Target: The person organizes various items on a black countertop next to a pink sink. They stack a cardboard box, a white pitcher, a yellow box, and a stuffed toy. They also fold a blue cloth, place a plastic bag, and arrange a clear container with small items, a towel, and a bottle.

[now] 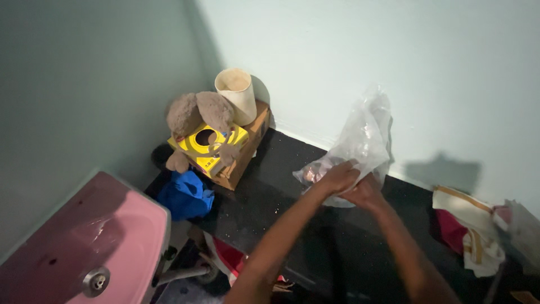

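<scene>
Clear plastic bag (363, 138) is being gripped by both the left hand (339, 177) and right hand (365, 194), steadying it upright over the black bench (270, 191).

Brown plush toy (198, 112) seen in upper centre-left of frame, draped over yellow cardboard box with round hole (209, 145), itself stacked on flat brown cardboard box (245, 153). Cream cylindrical container (237, 94) placed upright just behind toy, against pale green wall (360, 50). Blue crumpled cloth (187, 194) found below boxes. Pink ceramic washbasin with metal drain (84, 247) located in lower left. Heap of white, red and yellow fabric (472, 228) piled at right edge on black speckled countertop (270, 186).
</scene>
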